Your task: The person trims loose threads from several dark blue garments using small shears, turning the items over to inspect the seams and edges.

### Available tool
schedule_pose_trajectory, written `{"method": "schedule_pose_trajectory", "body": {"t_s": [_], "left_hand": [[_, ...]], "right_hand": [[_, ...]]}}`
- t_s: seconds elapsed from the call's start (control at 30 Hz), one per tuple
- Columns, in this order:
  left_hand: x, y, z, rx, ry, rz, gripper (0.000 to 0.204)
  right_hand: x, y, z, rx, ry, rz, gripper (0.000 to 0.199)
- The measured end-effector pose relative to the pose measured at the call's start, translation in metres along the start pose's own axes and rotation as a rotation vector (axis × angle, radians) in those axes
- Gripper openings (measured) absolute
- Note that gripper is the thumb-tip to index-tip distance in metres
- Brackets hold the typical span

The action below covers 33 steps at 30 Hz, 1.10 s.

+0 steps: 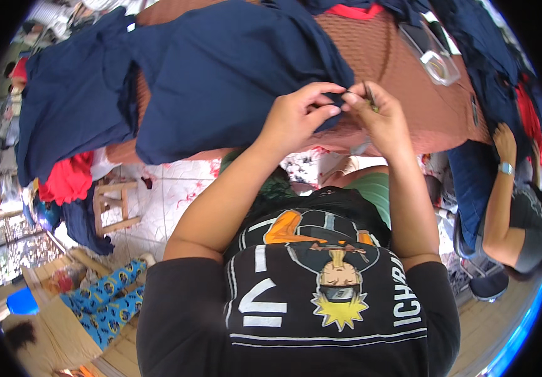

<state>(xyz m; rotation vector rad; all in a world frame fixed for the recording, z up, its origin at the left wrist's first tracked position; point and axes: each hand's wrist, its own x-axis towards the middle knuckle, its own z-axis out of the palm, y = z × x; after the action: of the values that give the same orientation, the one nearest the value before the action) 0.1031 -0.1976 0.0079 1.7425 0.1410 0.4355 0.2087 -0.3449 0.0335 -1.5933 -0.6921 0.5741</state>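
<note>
In front of my chest both hands meet over the near right edge of a navy garment laid on the table. My left hand has its thumb and index finger curled around a small dark bit of the navy cloth. Close beside it, my right hand pinches at the same spot with thumb and index fingertip. A slim dark metal tool, like small thread snips, is tucked in the right fingers; the palm hides much of it. Exactly what the fingertips pinch is too small to make out.
A brown textured cloth covers the table. On it lies a clear plastic case at the right. More navy cloth hangs off the left side. A co-worker's arm reaches in from the right. A wooden stool stands below, left.
</note>
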Motion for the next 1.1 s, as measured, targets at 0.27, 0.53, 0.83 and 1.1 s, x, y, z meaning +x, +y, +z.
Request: {"method": "schedule_pose_trajectory", "body": {"t_s": [0.27,0.53,0.83,1.1], "left_hand": [[0.005,0.028,0.008,0.547,0.124,0.365,0.028],[0.003,0.045,0.021,0.386,0.156,0.143,0.015],[0.006,0.043,0.005,-0.180,0.040,-0.295,0.014],[0.005,0.050,0.000,-0.397,-0.012,-0.388,0.017]], "right_hand": [[-0.010,-0.014,-0.010,0.027,0.056,0.024,0.012],[-0.026,-0.036,0.000,-0.468,0.199,-0.327,0.018],[-0.040,-0.051,-0.018,-0.612,0.261,-0.299,0.022],[-0.050,-0.056,-0.010,-0.751,0.178,-0.398,0.014]]}}
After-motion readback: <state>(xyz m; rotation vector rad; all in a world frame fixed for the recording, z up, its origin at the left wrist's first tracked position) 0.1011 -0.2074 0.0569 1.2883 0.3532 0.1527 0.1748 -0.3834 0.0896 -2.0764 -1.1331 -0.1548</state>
